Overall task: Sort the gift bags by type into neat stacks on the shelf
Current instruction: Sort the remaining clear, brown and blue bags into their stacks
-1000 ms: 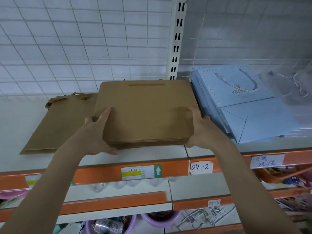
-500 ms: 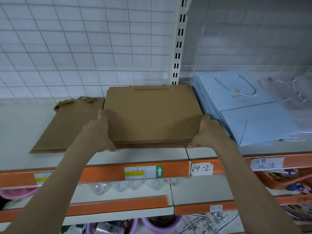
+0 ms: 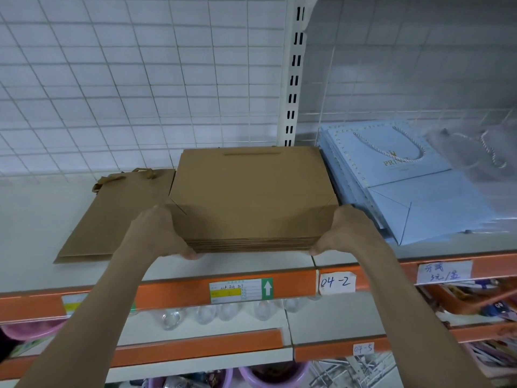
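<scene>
A thick stack of flat brown kraft gift bags (image 3: 251, 197) lies on the white shelf (image 3: 33, 219), in the middle. My left hand (image 3: 156, 233) grips its near left corner and my right hand (image 3: 344, 231) grips its near right corner, thumbs under the front edge. To the left a thinner, narrower brown bag (image 3: 117, 217) with a ribbon handle lies flat, partly under the stack's edge. On the right sits a stack of light blue gift bags (image 3: 414, 191) with rope handles.
Clear plastic bags (image 3: 484, 152) lie at the far right beside the blue stack. A white slotted upright (image 3: 293, 79) and wire grid back the shelf. Orange price rails (image 3: 181, 292) front it; lower shelves hold glass items and purple basins.
The brown stack has been pushed a little farther back on the shelf and squared. Both hands slid to its near corners, the left thumb no longer lying on top.
</scene>
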